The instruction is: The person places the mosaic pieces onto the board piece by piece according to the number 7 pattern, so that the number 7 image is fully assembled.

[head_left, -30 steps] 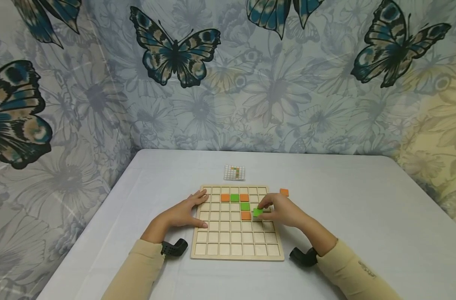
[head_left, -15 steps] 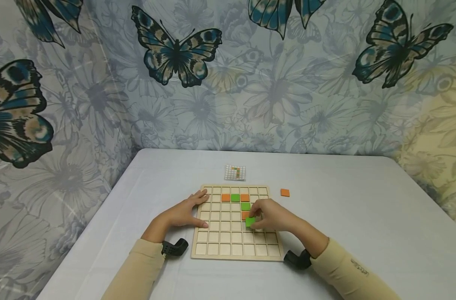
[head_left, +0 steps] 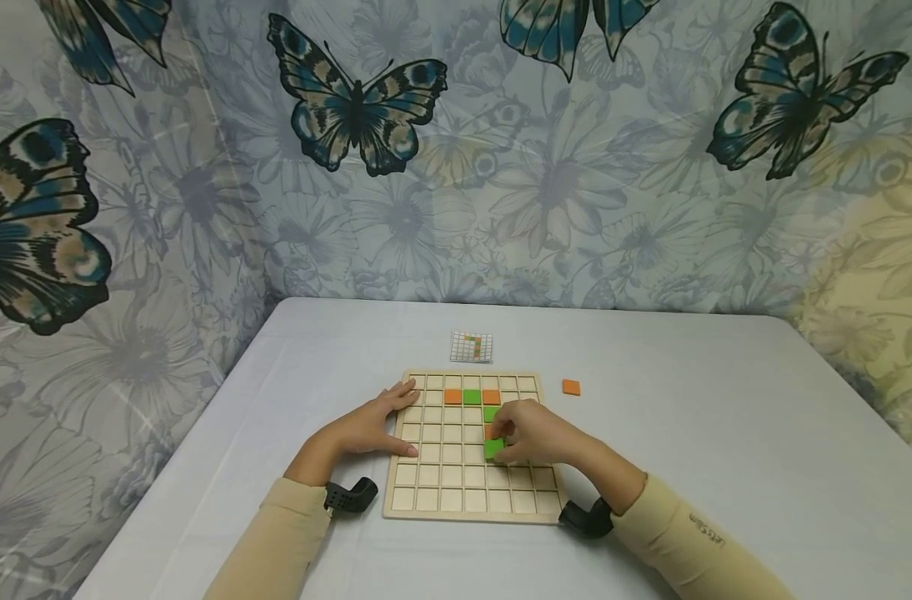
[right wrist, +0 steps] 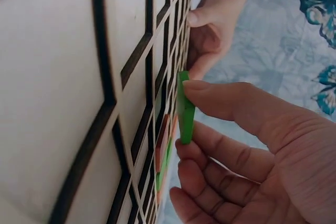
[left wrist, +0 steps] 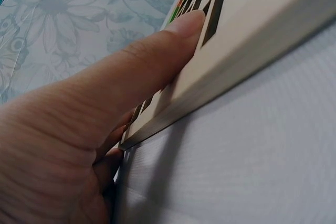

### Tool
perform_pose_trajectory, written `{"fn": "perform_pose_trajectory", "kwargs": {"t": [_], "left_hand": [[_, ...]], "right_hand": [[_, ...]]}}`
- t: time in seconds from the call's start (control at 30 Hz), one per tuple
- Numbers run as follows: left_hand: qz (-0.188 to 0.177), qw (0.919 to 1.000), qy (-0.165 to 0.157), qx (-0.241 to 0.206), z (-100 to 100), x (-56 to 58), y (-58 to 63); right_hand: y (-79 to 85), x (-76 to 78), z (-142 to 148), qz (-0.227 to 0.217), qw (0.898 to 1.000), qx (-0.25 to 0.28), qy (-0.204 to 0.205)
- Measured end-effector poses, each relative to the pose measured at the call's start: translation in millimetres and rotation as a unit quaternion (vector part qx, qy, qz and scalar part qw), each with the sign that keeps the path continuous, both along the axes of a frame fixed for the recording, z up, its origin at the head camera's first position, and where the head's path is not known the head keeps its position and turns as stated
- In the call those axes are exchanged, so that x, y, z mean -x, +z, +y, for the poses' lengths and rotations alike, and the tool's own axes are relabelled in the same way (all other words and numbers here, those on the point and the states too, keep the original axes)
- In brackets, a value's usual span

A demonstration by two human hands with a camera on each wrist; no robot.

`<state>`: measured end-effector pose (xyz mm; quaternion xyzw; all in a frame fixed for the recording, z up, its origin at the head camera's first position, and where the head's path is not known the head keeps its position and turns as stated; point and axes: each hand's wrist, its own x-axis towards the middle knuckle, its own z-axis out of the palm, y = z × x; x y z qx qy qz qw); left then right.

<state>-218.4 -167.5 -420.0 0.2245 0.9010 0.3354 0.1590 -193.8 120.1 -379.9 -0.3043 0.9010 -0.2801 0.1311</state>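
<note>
My right hand [head_left: 538, 433] pinches a green square tile [right wrist: 186, 109] between thumb and fingertips over the wooden grid board [head_left: 450, 477]. In the right wrist view the tile is on edge to the camera; whether it touches the board I cannot tell. An orange tile [head_left: 488, 432], partly covered by my fingers, lies in the cell just above it. Spread along the board's left edge, my left hand [head_left: 360, 429] rests with its thumb [left wrist: 157, 51] on the frame. Further up sit another green tile [head_left: 491, 413] and a row of orange, green [head_left: 472, 397] and orange tiles.
A loose orange tile [head_left: 571, 387] lies on the white tablecloth [head_left: 689, 400] to the right of the board. Behind the board is a small printed pattern card [head_left: 471, 347]. Butterfly-patterned fabric [head_left: 546, 183] hangs beyond the table.
The right hand has carried the green tile left and toward the person, from right of the orange tile to the cell below it. The left hand stays in place.
</note>
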Motion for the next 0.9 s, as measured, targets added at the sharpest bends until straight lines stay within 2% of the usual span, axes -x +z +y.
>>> {"fn": "perform_pose_trajectory", "kwargs": {"t": [0.47,0.9], "left_hand": [[-0.002,1.0000,0.008,0.004,0.6,-1.4,1.4],[-0.007,0.9999,0.015,0.003,0.7,-1.2,-0.7]], "right_hand": [[-8.9,0.5,2.9,0.008,1.000,0.006,0.009],[-8.4,0.7,3.2,0.013,1.000,0.003,0.010]]}}
